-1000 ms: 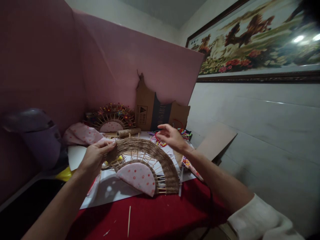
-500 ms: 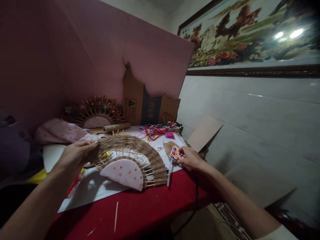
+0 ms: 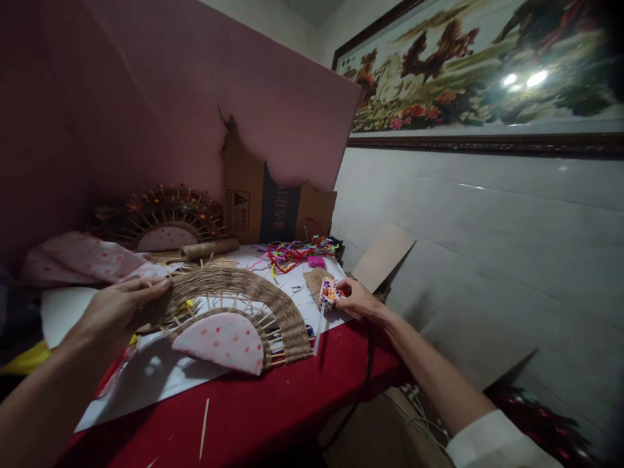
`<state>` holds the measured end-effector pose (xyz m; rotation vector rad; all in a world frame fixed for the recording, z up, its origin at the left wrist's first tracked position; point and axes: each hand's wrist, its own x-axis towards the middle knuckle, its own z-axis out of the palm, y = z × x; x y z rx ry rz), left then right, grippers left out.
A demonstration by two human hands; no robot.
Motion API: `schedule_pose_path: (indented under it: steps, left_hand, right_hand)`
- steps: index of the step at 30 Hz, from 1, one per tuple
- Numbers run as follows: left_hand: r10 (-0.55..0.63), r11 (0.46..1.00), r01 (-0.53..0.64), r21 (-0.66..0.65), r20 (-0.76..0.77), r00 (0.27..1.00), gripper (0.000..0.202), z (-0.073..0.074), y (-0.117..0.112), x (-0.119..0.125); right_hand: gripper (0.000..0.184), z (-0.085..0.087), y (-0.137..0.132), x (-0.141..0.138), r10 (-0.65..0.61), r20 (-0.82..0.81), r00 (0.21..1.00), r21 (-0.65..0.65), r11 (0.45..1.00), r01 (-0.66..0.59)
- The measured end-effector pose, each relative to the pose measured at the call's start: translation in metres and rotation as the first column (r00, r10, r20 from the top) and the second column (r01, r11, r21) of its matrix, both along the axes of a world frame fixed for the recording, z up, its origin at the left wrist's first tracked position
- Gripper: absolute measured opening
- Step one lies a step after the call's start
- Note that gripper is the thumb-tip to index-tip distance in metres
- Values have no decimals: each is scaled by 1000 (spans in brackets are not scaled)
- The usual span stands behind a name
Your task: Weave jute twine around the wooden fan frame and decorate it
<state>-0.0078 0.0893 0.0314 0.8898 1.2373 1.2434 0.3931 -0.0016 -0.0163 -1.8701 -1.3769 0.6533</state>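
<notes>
A half-round fan woven of brown twine (image 3: 253, 299) over wooden sticks, with a pink dotted cloth centre (image 3: 219, 339), lies on white paper (image 3: 160, 374) on the red table. My left hand (image 3: 119, 309) grips its left end, fingers closed over the weave. My right hand (image 3: 355, 299) is closed on a glue gun (image 3: 325, 300) with a colourful patterned body and a white stick, held by the fan's right end at the table's right edge.
A second, bead-trimmed fan (image 3: 163, 218) leans at the back beside a torn cardboard box (image 3: 266, 208). A twine roll (image 3: 209, 248), coloured cords (image 3: 292, 252), pink dotted cloth (image 3: 80, 260) and a loose stick (image 3: 205, 437) lie around. A tiled wall (image 3: 487, 260) stands to the right.
My right hand came down from above the coloured cords to the table's right edge and closed on the glue gun, then lifted it slightly. The left hand kept its hold on the fan.
</notes>
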Motion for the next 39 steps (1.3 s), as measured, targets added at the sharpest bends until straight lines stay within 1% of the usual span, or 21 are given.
schedule_pose_path:
  steps: [4, 8, 10, 12, 15, 17, 19, 20, 21, 22, 23, 24, 25, 26, 27, 28, 29, 30, 33, 36, 39]
  left_hand:
    - [27, 1000, -27, -10, -4, 1000, 11, 1, 0, 2]
    - [15, 999, -17, -30, -41, 999, 13, -2, 2, 2]
    - [-2, 1000, -1, -28, -91, 996, 13, -4, 3, 1]
    - [-27, 1000, 27, 1, -157, 987, 15, -8, 3, 1]
    - [-27, 997, 46, 61, -279, 960, 25, -16, 6, -1]
    - [0, 995, 39, 93, -385, 923, 29, -21, 9, -3]
    - [28, 991, 40, 129, -486, 874, 26, -24, 12, -5]
    - [43, 987, 52, 153, -559, 828, 23, -25, 12, -6]
    - [64, 980, 79, 183, -662, 747, 22, -25, 11, -6]
    - [96, 971, 111, 213, -770, 631, 22, -25, 9, -6]
    - [139, 960, 149, 237, -865, 483, 24, -24, 7, -4]
    - [187, 949, 183, 256, -926, 327, 27, -22, 4, -3]
    - [231, 940, 206, 272, -952, 202, 31, -20, 2, 0]
    - [257, 932, 226, 282, -957, 133, 34, -18, 1, 3]
    - [261, 923, 263, 282, -959, 112, 35, -16, 1, 7]
    - [233, 906, 326, 269, -962, 144, 34, -14, 2, 11]
    - [157, 883, 410, 230, -966, 204, 33, -12, 4, 16]
    - [108, 866, 459, 201, -969, 222, 31, -11, 7, 22]
    - [3, 831, 540, 131, -973, 232, 29, -10, 19, 39]
    - [-49, 832, 547, 94, -969, 241, 32, -15, 32, 52]
    - [-82, 861, 504, 71, -958, 275, 36, -23, 42, 59]
  right_hand:
    - [37, 0, 0, 4, -12, -201, 980, -24, 1000, 8]
    - [19, 8, -2, 9, 31, -352, 936, -42, 998, -49]
    - [16, 13, -5, 11, 56, -412, 909, -15, 998, -68]
    - [20, 15, -9, 11, 77, -462, 884, 31, 997, -70]
    - [27, 17, -13, 4, 111, -528, 842, 143, 989, -41]
    - [29, 20, -14, -4, 151, -578, 802, 251, 968, -2]
    - [28, 25, -14, -15, 202, -641, 740, 342, 939, 39]
    - [27, 28, -14, -21, 223, -659, 718, 364, 930, 46]
    - [26, 32, -14, -29, 240, -669, 703, 377, 925, 43]
    - [26, 36, -13, -38, 258, -669, 697, 395, 918, 40]
    - [27, 41, -12, -47, 279, -667, 691, 413, 910, 32]
    - [27, 45, -11, -57, 299, -665, 685, 425, 905, 18]
    - [26, 49, -10, -67, 318, -667, 674, 422, 907, -11]
    - [26, 52, -7, -78, 336, -676, 656, 402, 914, -53]
    - [26, 55, -5, -87, 344, -689, 638, 376, 922, -91]
    - [26, 58, -2, -96, 342, -700, 627, 353, 929, -113]
    - [27, 59, 2, -104, 337, -713, 615, 327, 936, -134]
    - [27, 60, 6, -111, 338, -724, 602, 313, 938, -150]
    - [27, 58, 17, -124, 378, -737, 560, 330, 925, -190]
    - [28, 51, 25, -128, 419, -736, 531, 354, 908, -226]
    - [29, 43, 27, -128, 410, -756, 511, 337, 912, -234]
